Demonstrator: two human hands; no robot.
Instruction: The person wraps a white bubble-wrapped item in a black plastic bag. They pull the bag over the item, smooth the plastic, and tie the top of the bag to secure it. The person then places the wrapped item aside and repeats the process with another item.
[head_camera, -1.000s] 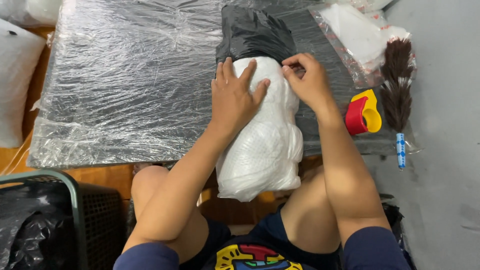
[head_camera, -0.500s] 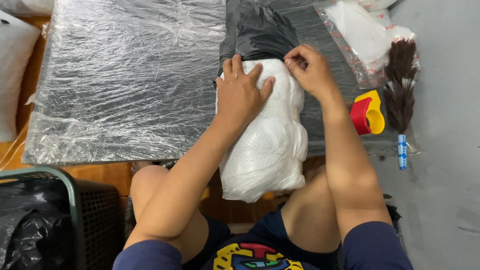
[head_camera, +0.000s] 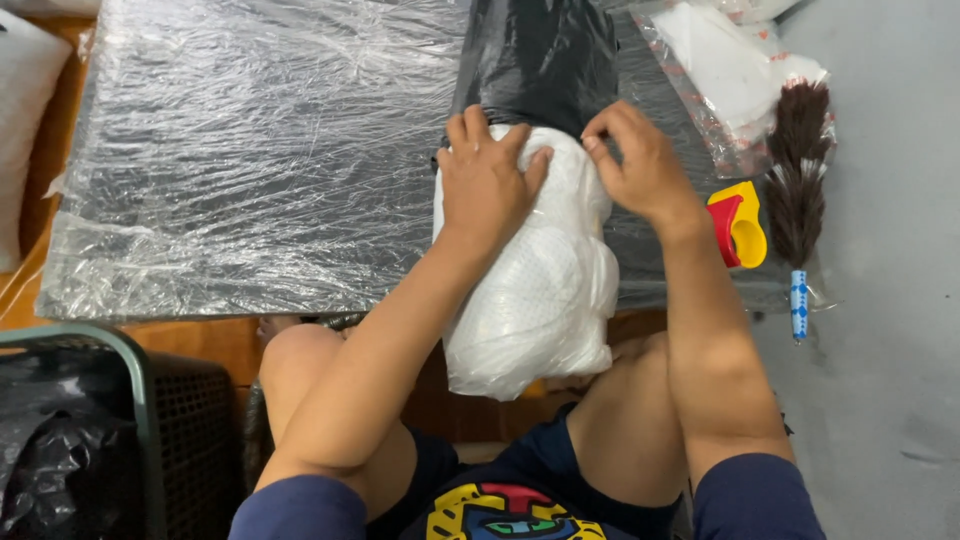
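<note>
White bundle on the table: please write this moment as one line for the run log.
left hand: flat on white bundle | right hand: pinching bundle top | black bag: above bundle | duster: right

Beyond both hands, the black bag (head_camera: 545, 60) runs off the top edge; under the left hand (head_camera: 488, 180), the white bundle's (head_camera: 540, 300) top is covered.

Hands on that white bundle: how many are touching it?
2. The left hand lies flat on top of the white bundle; the right hand pinches its upper edge by the black bag.
</note>
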